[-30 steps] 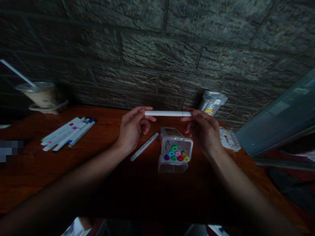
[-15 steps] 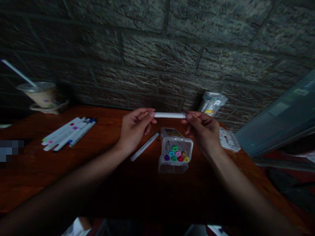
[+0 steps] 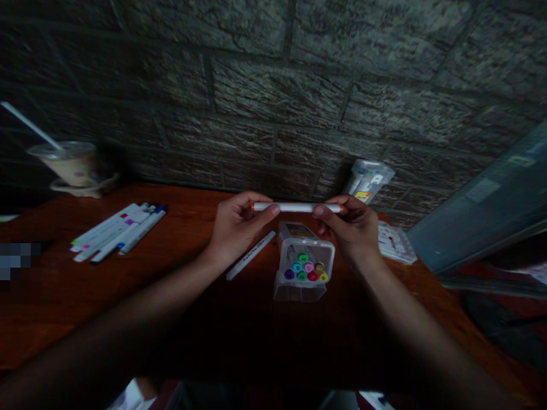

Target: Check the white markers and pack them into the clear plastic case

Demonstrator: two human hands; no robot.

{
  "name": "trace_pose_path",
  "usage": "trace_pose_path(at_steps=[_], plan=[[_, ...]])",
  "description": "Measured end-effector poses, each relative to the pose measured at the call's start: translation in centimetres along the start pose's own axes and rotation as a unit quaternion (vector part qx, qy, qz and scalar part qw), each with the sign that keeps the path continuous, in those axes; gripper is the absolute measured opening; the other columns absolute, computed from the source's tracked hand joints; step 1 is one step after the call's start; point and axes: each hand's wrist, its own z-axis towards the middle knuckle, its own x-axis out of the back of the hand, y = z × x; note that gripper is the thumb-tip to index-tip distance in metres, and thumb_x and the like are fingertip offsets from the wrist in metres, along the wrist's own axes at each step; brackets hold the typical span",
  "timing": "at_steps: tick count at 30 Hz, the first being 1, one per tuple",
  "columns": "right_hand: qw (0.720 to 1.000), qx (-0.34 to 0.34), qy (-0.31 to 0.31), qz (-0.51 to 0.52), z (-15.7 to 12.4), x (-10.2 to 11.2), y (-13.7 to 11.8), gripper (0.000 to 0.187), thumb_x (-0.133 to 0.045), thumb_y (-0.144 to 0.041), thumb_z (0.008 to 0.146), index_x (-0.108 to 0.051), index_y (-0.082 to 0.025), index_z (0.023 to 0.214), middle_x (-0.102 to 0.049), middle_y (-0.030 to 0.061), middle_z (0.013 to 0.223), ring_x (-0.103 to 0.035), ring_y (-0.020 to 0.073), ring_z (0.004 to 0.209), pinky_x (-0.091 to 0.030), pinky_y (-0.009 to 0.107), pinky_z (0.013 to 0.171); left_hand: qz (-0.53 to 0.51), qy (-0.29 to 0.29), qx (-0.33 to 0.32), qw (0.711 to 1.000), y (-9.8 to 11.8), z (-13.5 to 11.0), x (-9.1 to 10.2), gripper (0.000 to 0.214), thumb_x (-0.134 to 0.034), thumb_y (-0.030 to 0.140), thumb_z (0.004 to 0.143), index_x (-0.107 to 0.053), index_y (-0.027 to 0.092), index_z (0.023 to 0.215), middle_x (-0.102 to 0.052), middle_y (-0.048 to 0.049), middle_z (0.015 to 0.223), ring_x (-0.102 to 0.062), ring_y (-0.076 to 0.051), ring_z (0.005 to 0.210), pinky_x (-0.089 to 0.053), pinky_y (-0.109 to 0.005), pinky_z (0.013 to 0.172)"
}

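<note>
Both my hands hold one white marker (image 3: 294, 207) level above the table, its ends showing orange. My left hand (image 3: 237, 225) pinches the left end between thumb and fingers, and my right hand (image 3: 352, 228) pinches the right end. Just below the marker stands a clear plastic case (image 3: 304, 262) with several markers in it, their coloured caps facing me. A single white marker (image 3: 251, 254) lies loose on the wooden table (image 3: 85, 296) under my left hand.
Several white markers (image 3: 117, 232) lie in a row at the left. A lidded cup with a straw (image 3: 68, 165) stands at the back left. Another clear marker case (image 3: 367, 179) leans against the stone wall, with a printed card (image 3: 395, 242) beside it at the right.
The marker and both hands have dropped a little lower toward the case. My fingers have slid along it, so the orange ends show now.
</note>
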Motion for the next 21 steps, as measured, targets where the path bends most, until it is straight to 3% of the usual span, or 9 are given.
trace_pose_path(at_steps=[6,11,21], plan=[[1.000,-0.009,-0.003,0.019,0.02,0.02,0.17,0.027,-0.092,-0.039,0.074,-0.070,-0.025,0.082,-0.071,-0.0035,0.059,-0.058,0.0113,0.042,-0.045,0.025,0.037,-0.003,-0.004,0.005,1.000,-0.05,0.04,0.07,0.017,-0.085,0.033,0.081,-0.078,0.021,0.090,-0.057,0.0038,0.055,-0.045,-0.008,0.043,-0.033,-0.022,0.040],[0.998,-0.032,-0.005,0.047,0.05,0.04,-0.02,0.021,-0.088,-0.037,0.078,-0.073,-0.024,0.083,-0.078,0.0014,0.075,-0.062,0.0102,0.047,-0.047,0.024,0.039,-0.057,-0.011,0.032,0.998,-0.27,0.20,0.12,0.016,-0.082,0.033,0.082,-0.079,0.021,0.091,-0.068,-0.0007,0.068,-0.048,-0.008,0.043,-0.035,-0.021,0.039],[0.995,-0.055,0.000,0.082,-0.03,-0.07,-0.38,0.019,-0.085,-0.038,0.079,-0.074,-0.022,0.081,-0.080,0.0031,0.076,-0.063,0.0101,0.047,-0.048,0.021,0.040,-0.104,-0.007,0.053,0.993,-0.22,0.38,0.01,0.015,-0.079,0.033,0.083,-0.080,0.019,0.088,-0.071,-0.0035,0.071,-0.050,-0.007,0.045,-0.036,-0.020,0.039]])
